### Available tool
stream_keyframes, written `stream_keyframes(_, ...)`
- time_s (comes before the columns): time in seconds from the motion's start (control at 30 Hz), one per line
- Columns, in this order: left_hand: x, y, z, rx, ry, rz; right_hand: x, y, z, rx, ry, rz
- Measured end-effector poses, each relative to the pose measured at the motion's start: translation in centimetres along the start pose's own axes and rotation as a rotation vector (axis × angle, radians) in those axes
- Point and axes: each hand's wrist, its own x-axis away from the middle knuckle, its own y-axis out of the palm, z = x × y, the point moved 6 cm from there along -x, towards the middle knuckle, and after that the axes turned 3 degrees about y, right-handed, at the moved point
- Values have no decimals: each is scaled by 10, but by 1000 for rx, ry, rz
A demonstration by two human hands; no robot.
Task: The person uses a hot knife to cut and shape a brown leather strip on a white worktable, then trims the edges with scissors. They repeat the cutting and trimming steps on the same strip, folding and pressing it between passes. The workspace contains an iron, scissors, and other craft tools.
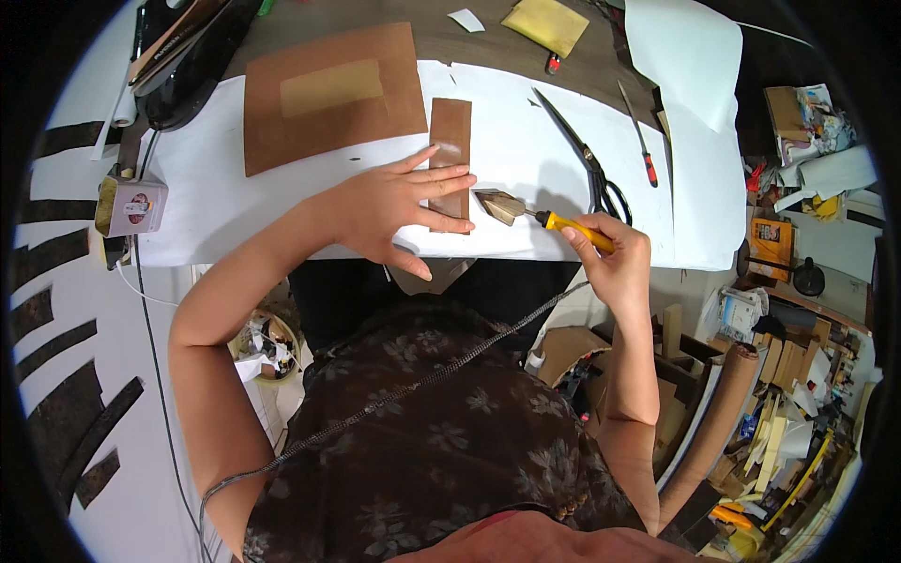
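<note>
A narrow brown strip (451, 122), leather-like with a shiny patch, lies upright on the white sheet. My left hand (389, 211) rests flat across its lower half, fingers spread, pressing it down. In my right hand (615, 253) is the yellow handle of a small corded hand iron (569, 228). The iron's pointed metal head (502, 205) is just right of the strip, apart from it, aimed at its edge. From my right hand a braided grey cord (441, 371) runs across my body to the lower left.
A larger brown sheet (328, 141) with a tan rectangle lies to the left. Black scissors (587, 155) and a red-handled thin tool (640, 136) are on the right. A yellow pad (549, 23) sits at the back. A small box (131, 206) stands at the left edge.
</note>
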Motion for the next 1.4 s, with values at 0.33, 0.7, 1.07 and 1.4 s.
stream_keyframes(0.33,-11,-3,-9,84,-15,-99,-13,14,6,-86,51,-52)
stream_keyframes(0.7,-11,0,-11,93,-6,-92,-18,13,-2,-61,59,-138)
stream_keyframes(1.07,-10,2,-12,110,-25,-67,-12,14,1,-9,73,-138)
stream_keyframes(1.4,-10,2,-11,100,-22,-53,-5,11,-1,-20,72,-145)
